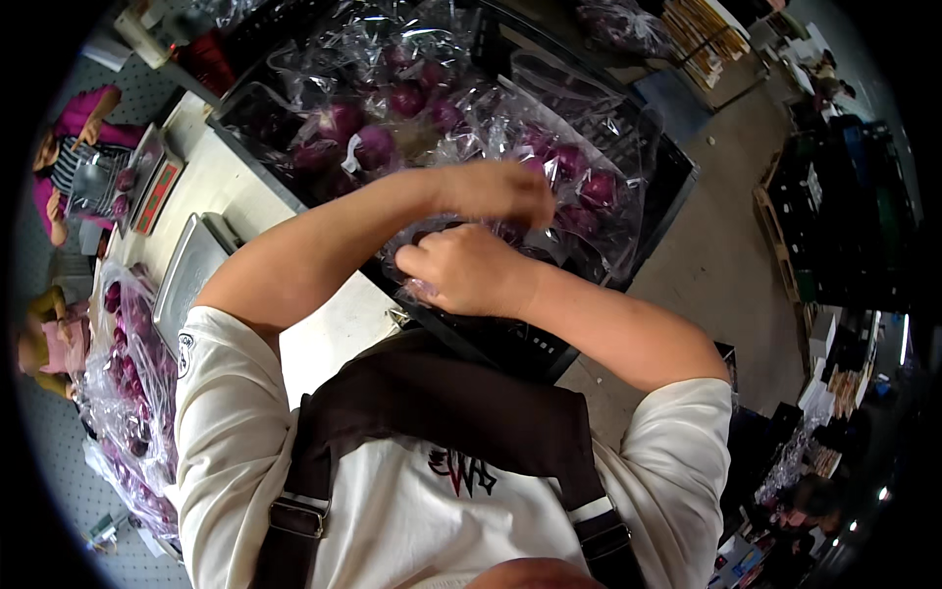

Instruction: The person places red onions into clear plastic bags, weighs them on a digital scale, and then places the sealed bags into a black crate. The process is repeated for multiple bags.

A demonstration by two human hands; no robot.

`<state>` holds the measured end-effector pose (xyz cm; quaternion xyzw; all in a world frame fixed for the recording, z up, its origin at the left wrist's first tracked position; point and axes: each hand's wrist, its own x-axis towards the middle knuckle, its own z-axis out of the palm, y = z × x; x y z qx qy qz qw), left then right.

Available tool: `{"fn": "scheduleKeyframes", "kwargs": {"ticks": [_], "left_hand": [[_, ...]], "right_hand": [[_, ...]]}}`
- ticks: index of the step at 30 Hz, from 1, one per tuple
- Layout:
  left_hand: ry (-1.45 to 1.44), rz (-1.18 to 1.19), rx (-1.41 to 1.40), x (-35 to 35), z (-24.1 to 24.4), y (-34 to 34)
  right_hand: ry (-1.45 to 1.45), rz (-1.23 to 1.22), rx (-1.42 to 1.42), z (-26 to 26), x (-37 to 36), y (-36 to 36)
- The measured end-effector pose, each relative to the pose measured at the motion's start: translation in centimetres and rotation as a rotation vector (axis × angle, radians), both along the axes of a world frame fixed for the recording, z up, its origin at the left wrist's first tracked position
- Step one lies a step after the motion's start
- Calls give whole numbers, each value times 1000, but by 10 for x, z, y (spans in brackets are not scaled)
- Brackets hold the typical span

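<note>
From the left, my left arm reaches across a black plastic crate (pixel 268 180). My left hand (pixel 504 193) is blurred, its fingers bent over clear plastic bags with purple-red round produce that looks like onions (pixel 408 98); whether it holds anything cannot be told. Just below it, my right hand (pixel 464 269) comes in from the right with curled fingers closed on the gathered film of a clear plastic bag (pixel 419 288) at the crate's near side. One bag in the crate has a white tie or clip (pixel 352 153). The hands partly hide the bags beneath them.
A pale worktop (pixel 331 335) at left carries a metal tray (pixel 193 254), a scale (pixel 156 197) and a heap of bagged purple produce (pixel 132 368). Two people stand beyond it, one holding a bag. Stacked dark crates (pixel 846 213) stand on a wooden pallet at right.
</note>
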<state>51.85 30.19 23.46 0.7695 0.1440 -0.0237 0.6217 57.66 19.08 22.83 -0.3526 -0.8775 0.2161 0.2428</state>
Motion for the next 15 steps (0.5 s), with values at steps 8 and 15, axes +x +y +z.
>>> {"fn": "scheduleKeyframes", "kwargs": {"ticks": [8,15], "left_hand": [[104,-305,36,-7,-31,-19],[251,-377,17,6,-14,-25]], "right_hand": [[141,-159,-54,109,74,-39],[-231,-1100,77,80,173,-30]]}}
